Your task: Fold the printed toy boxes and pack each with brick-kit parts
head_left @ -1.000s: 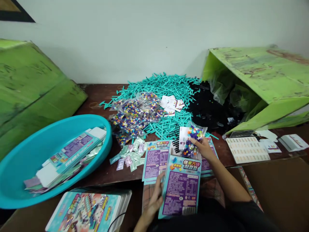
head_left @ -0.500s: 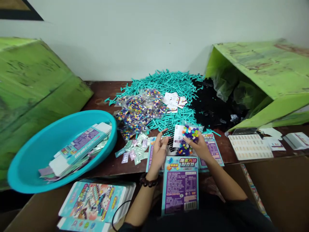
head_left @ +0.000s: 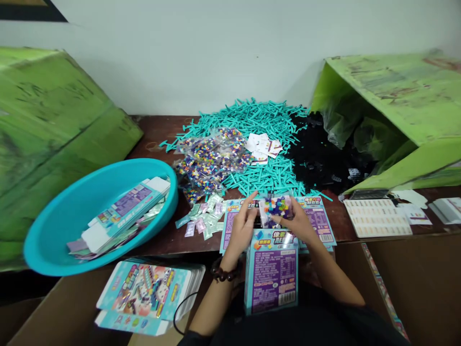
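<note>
My left hand [head_left: 242, 229] and my right hand [head_left: 295, 222] both grip a clear bag of coloured beads [head_left: 275, 207], held with a white card and a black grid piece just above the open top of a teal and purple box [head_left: 271, 269]. The box stands upright against my lap at the table's front edge. More flat boxes of the same print [head_left: 319, 218] lie on the table under my hands. The fingers of both hands are curled round the bag.
A teal basin [head_left: 65, 221] holding packed boxes sits at left. Behind are piles of teal sticks [head_left: 259, 120], bead bags [head_left: 212, 161], black grids [head_left: 317, 154] and small sachets [head_left: 203, 216]. Green cartons [head_left: 392, 96] flank both sides. A stack of flat boxes [head_left: 147, 293] lies lower left.
My left hand left the box, rose to the bag and took hold with the right. The bag moved down toward the box's open top. The camera shifted slightly.
</note>
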Available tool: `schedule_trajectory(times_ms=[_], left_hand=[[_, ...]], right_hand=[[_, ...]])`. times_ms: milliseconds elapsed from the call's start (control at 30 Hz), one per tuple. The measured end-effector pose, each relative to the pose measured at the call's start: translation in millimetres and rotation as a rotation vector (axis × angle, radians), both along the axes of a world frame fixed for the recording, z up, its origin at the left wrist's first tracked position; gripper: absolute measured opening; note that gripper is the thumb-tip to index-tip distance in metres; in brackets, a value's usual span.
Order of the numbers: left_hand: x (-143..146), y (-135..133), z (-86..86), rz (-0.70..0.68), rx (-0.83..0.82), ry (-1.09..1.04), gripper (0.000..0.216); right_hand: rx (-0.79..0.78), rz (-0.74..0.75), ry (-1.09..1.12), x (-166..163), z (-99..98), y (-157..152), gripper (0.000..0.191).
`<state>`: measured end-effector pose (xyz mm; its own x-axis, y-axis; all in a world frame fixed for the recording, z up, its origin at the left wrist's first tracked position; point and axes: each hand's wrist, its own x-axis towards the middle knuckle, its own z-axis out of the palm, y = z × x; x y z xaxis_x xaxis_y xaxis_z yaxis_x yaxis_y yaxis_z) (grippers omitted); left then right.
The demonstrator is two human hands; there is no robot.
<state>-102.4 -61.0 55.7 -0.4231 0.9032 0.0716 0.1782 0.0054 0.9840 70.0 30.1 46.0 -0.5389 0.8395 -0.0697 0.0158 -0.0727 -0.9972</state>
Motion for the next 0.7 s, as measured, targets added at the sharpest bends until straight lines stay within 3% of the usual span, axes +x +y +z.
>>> schedule_trajectory(times_ms=[167,267,333,400,533,600,700], left_hand=[[-3,-7,0.6,-0.103,-0.057,0.098,0.048],[-4,-9,-2.3,-0.115,-0.061,0.134,0.054],[-3,-11,-6.8,-0.081,-0.054,0.124,0.042],[1,-16,-14.1,-0.015,-0.026,0.094,0.033],[13,-33,-32.9,0.017,0.026,0.072,0.065],[19,-44,-39.5,0.021,0.012,0.084,0.071],[24,-56,-40.0,0.04,-0.005,0.176,0.077]], right_hand=[[0.105,0.023,-0.012,7,-3.0,-7,0.074],[0.206,-0.039,-0.024,7,-4.3,-8,0.043],[0.255,-0.048,-0.059,7,-5.8,-8,0.02],[0.29,-0.022,-0.09,7,-6.5,-7,0.028],[0.339,0.081,-0.117,12,-5.2,-5,0.048],[0.352,0.097,-0.129,15,-5.8,-5,0.041],[0.358,-0.009,-0.083,21,-12.6,-9,0.015]])
